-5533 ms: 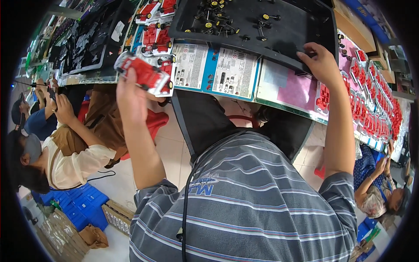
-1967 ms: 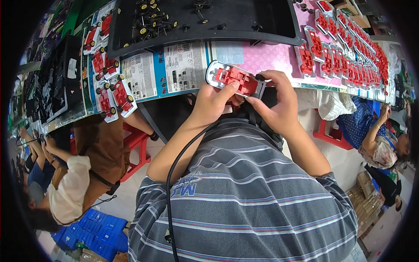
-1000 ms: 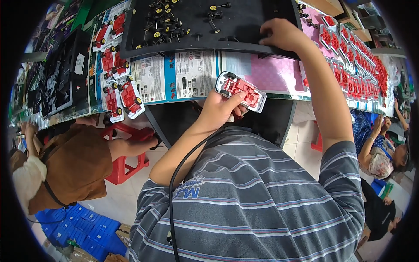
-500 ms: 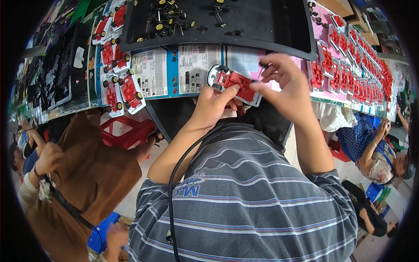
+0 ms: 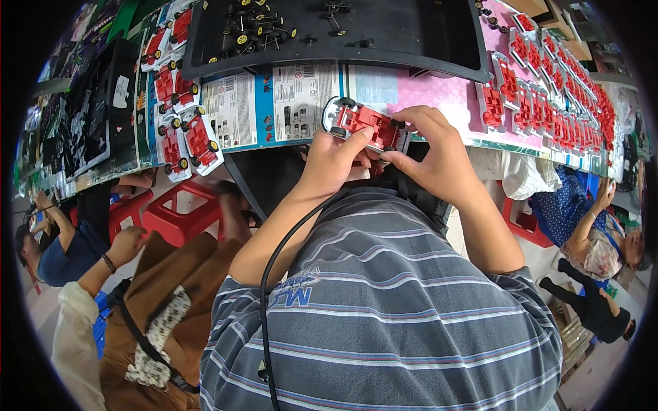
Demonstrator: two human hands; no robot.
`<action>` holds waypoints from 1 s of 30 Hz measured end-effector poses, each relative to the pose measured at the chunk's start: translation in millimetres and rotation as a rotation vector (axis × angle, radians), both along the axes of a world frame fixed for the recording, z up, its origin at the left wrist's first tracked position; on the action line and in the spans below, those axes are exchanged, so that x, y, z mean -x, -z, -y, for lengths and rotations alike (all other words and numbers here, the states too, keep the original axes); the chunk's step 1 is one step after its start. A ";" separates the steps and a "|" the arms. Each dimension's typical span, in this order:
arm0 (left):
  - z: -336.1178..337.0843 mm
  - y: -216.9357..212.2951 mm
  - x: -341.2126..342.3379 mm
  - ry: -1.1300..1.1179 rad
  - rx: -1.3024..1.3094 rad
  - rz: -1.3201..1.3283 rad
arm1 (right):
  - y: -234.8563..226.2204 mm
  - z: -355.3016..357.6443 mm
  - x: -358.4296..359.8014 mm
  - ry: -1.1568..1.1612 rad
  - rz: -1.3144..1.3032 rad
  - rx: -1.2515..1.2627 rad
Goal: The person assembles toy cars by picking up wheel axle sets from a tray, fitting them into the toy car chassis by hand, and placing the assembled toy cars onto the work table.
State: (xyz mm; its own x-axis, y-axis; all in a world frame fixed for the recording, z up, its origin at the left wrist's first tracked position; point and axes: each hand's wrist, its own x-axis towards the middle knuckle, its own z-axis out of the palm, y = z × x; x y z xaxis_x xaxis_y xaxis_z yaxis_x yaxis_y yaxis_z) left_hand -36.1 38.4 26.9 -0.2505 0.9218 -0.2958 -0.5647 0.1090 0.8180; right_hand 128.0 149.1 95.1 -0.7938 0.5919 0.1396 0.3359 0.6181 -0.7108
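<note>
Above the table's near edge, a white toy car (image 5: 358,118) is held underside up, its red chassis facing me. My left hand (image 5: 330,159) is closed around its near side, the thumb pressed on the chassis. Black wheels show at the car's left end. At its right end, my right hand (image 5: 442,154) pinches a wheel axle (image 5: 399,124) between thumb and fingers, against the chassis. The axle's middle is hard to make out, and the fingertips partly cover its wheels.
Beyond my hands stands a black tray (image 5: 384,63) holding loose wheel axles (image 5: 264,31). Wheeled toy cars (image 5: 200,140) lie at the left, beside a dark bin (image 5: 89,113). Rows of red-bottomed car bodies (image 5: 524,106) cover the right. A co-worker in brown (image 5: 199,308) is close at my left.
My right hand has brought the wheel axle down from above onto the car's right end. The left hand still holds the car. The co-worker at the left has shifted.
</note>
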 end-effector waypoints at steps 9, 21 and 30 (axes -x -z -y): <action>3.6 4.6 1.5 -0.025 -0.001 0.032 | 5.1 -0.4 0.2 -0.065 -0.015 -0.035; -0.5 7.3 4.6 0.013 0.096 0.051 | -42.0 -59.2 31.5 0.102 -0.318 -0.252; -5.8 6.6 0.9 0.049 0.031 -0.005 | 38.8 -285.7 -44.8 0.694 -0.010 -0.428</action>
